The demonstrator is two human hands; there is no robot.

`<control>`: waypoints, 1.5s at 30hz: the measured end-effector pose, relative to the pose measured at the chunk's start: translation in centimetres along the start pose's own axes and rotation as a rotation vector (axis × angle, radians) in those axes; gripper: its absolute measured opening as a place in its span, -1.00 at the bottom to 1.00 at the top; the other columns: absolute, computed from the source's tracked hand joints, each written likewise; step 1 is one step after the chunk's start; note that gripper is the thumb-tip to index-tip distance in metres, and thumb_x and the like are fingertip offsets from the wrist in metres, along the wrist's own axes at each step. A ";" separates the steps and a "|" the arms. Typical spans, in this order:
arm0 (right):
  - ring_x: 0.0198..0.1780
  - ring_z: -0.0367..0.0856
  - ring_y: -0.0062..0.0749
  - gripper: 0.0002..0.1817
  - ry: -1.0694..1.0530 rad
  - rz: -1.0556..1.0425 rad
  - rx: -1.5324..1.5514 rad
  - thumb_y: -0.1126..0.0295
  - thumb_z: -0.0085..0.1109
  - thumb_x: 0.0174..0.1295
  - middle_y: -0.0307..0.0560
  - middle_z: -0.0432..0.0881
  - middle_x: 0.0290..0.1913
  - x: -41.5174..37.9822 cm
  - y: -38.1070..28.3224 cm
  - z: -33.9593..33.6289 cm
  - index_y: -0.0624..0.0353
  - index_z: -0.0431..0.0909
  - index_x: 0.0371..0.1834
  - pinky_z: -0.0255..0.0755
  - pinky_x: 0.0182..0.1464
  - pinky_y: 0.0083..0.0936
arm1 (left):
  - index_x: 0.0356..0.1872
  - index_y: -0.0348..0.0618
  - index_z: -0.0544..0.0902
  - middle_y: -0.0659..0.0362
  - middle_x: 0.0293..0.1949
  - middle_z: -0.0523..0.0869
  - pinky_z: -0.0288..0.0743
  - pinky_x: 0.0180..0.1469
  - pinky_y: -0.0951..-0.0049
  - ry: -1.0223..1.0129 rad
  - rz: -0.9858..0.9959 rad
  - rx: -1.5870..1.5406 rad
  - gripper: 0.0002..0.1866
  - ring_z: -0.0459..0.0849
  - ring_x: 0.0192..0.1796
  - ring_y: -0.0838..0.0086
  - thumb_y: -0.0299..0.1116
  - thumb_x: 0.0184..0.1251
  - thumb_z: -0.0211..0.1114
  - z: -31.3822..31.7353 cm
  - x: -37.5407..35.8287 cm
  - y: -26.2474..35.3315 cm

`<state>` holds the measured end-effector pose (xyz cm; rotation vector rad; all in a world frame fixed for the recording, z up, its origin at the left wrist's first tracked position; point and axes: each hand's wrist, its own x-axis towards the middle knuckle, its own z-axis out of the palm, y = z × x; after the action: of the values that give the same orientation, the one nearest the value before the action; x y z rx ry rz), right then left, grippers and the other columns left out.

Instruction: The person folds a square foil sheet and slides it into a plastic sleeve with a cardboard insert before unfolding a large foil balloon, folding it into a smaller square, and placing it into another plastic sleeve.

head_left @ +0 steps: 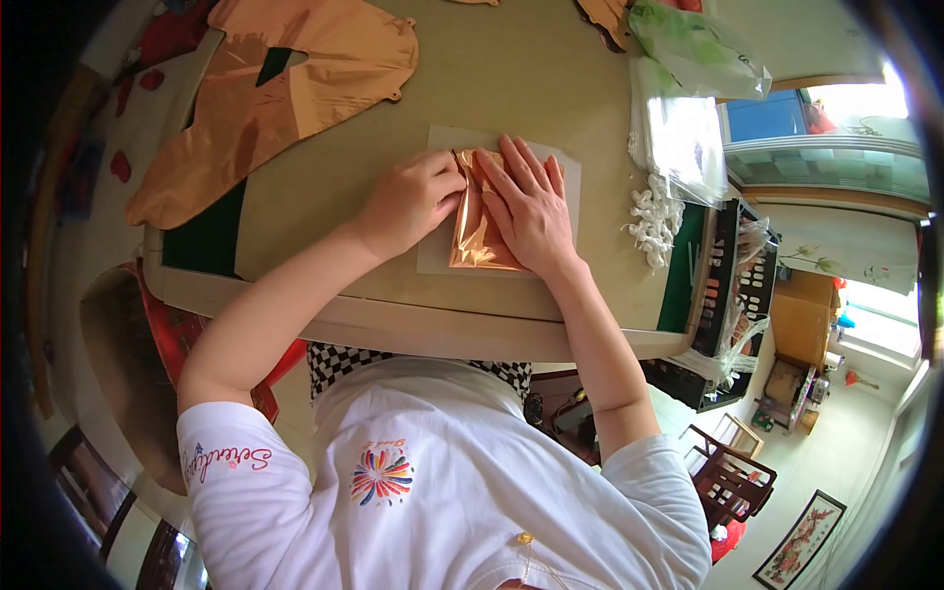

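A folded rose-gold foil balloon (479, 244) lies on a pale square sheet (433, 258) at the middle of the table. My right hand (532, 211) rests flat on the folded foil, its fingers stretched out. At the foil's left edge, my left hand (415, 201) has its fingers curled and pinched on that edge. A large unfolded foil balloon (329, 84) of the same colour lies flat at the upper left.
Clear plastic bags (677, 138) lie at the table's right side, with a green-printed bag (693, 44) above. Below them is a pile of white curled strips (653, 221). A black crate (726, 285) stands beyond the right table edge (629, 339).
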<state>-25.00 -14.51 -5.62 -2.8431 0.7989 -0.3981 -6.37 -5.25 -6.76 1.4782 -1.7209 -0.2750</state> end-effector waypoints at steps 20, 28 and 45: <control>0.49 0.20 -0.07 -0.38 0.003 0.000 0.008 -0.10 0.08 0.33 0.04 0.33 0.44 0.1 -0.5 -0.5 -0.14 0.39 0.41 -0.02 0.49 0.04 | 0.06 -0.19 0.60 0.10 -0.02 0.66 0.40 0.20 0.21 -0.023 0.122 0.208 -0.60 0.55 0.13 0.19 -0.60 0.13 0.23 -1.7 -2.1 1.7; 0.50 0.19 -0.06 -0.37 0.002 -0.007 0.004 -0.09 0.11 0.31 0.05 0.32 0.44 -0.1 -0.2 -0.2 -0.13 0.38 0.41 -0.03 0.49 0.05 | -0.02 -0.22 0.67 0.11 0.13 0.64 0.36 0.24 0.18 -0.063 0.155 0.342 -0.70 0.49 0.26 0.24 -0.53 0.23 0.15 -1.2 -3.1 1.2; 0.51 0.16 -0.03 -0.55 0.042 -0.029 0.011 0.16 0.14 0.32 0.01 0.25 0.48 -0.1 -0.2 -1.0 -0.18 0.51 0.29 -0.06 0.46 0.24 | 0.14 -0.17 0.57 0.00 0.26 0.49 0.18 0.34 -0.22 -0.081 -0.084 0.582 -0.54 0.38 0.35 0.21 -0.19 0.26 0.30 1.9 -3.5 5.7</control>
<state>-25.30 -14.36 -4.63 -2.8478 0.7613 -0.4663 -11.90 -1.11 -5.90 1.9762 -1.9013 0.1430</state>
